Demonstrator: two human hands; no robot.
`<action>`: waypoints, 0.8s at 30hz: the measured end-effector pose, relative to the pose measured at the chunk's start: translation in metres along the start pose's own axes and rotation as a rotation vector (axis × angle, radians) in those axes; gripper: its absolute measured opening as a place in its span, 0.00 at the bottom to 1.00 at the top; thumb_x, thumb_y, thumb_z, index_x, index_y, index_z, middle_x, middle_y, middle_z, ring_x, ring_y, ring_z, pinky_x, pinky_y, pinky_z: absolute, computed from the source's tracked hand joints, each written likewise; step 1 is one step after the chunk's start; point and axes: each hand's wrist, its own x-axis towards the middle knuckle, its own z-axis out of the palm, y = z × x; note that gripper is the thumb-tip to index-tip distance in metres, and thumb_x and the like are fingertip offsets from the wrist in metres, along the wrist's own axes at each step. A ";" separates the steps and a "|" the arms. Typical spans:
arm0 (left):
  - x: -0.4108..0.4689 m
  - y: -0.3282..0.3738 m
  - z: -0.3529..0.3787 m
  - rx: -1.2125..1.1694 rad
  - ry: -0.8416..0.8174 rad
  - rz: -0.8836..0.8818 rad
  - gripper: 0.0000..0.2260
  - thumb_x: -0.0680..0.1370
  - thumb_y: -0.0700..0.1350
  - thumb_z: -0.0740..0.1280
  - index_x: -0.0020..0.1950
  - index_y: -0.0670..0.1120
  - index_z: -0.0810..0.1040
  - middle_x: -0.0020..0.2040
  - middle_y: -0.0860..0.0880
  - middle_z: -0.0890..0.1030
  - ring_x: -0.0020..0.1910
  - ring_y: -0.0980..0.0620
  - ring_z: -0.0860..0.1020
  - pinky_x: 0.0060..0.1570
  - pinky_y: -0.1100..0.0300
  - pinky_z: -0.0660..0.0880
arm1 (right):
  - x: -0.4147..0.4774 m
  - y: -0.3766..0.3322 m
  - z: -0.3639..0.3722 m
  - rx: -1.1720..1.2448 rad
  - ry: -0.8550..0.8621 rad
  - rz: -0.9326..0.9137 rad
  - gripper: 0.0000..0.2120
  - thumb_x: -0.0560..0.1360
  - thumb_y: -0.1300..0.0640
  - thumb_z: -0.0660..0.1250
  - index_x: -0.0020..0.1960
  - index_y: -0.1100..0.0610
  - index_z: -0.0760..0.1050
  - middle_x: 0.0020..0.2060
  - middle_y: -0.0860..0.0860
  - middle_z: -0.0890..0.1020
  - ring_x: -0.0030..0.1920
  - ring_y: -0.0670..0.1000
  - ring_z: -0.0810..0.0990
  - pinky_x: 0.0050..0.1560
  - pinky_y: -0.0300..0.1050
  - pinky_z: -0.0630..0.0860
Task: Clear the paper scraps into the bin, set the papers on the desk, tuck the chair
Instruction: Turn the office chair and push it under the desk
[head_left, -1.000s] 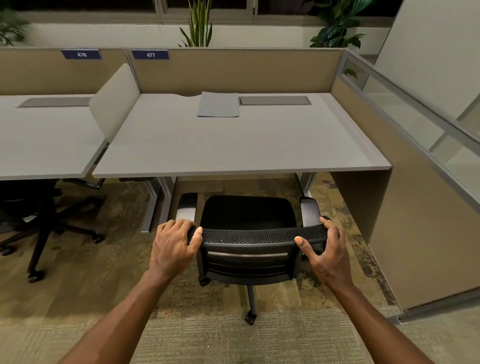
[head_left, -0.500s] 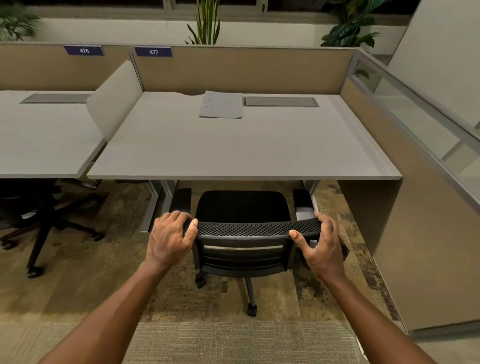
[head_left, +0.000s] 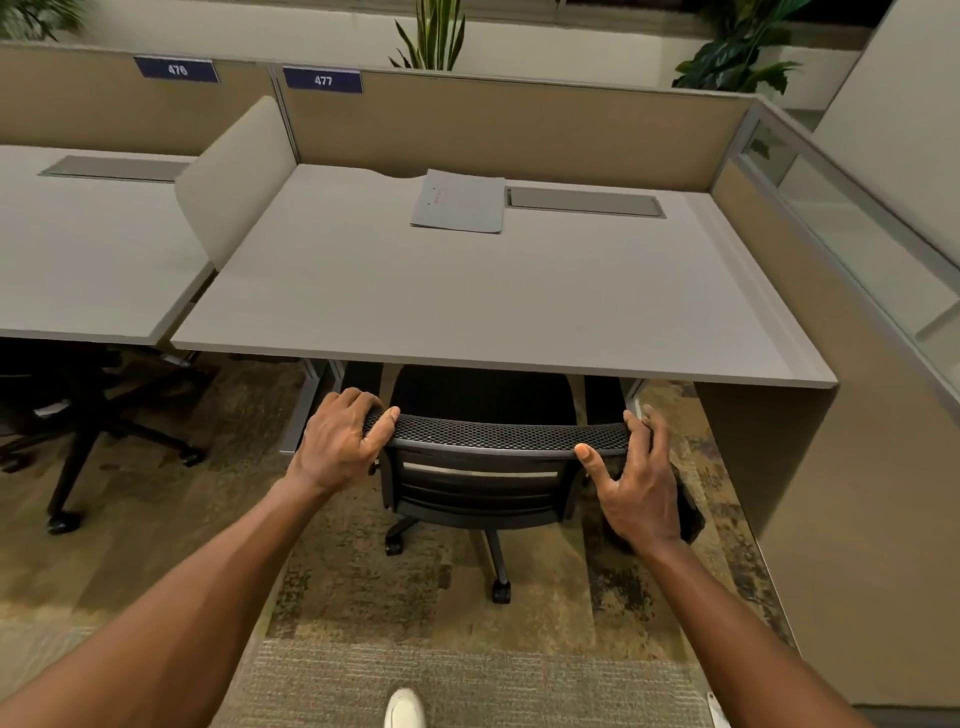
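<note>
The black mesh office chair (head_left: 498, 439) stands at the front edge of the grey desk (head_left: 467, 301), its seat partly under the desktop. My left hand (head_left: 343, 447) is wrapped over the left end of the backrest's top rim. At the right end, my right hand (head_left: 639, 483) holds more loosely: the thumb lies on the near side of the rim and the straightened fingers on the far side. A flat stack of papers (head_left: 460, 202) lies at the back middle of the desk. No paper scraps or bin are in view.
A tan partition (head_left: 831, 441) closes off the desk's right side, close to the chair. A white divider (head_left: 234, 176) separates the neighbouring desk, under which another black chair (head_left: 67, 415) stands. My white shoe (head_left: 404, 709) is on the carpet behind the chair.
The chair has rolled forward, so its seat and armrests are now further under the desktop. My right hand's fingers have straightened and loosened on the backrest.
</note>
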 end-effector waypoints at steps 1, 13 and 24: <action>0.005 -0.003 0.000 -0.007 0.002 -0.003 0.25 0.83 0.66 0.54 0.57 0.49 0.81 0.51 0.51 0.81 0.49 0.51 0.75 0.48 0.56 0.70 | 0.004 -0.001 0.004 -0.002 0.004 0.000 0.47 0.77 0.23 0.57 0.79 0.60 0.64 0.79 0.56 0.61 0.77 0.59 0.70 0.63 0.53 0.81; 0.064 -0.030 -0.010 -0.043 -0.039 0.034 0.29 0.80 0.71 0.55 0.55 0.48 0.82 0.51 0.49 0.81 0.51 0.49 0.75 0.51 0.53 0.73 | 0.042 -0.020 0.042 -0.034 0.055 0.026 0.43 0.78 0.25 0.59 0.76 0.59 0.65 0.70 0.56 0.68 0.65 0.57 0.76 0.52 0.54 0.86; 0.104 -0.038 -0.005 -0.051 -0.096 0.043 0.35 0.79 0.75 0.52 0.57 0.47 0.81 0.53 0.48 0.80 0.52 0.48 0.75 0.52 0.52 0.74 | 0.078 -0.025 0.049 -0.081 0.061 0.010 0.45 0.77 0.23 0.55 0.74 0.61 0.66 0.67 0.57 0.69 0.60 0.58 0.78 0.46 0.48 0.82</action>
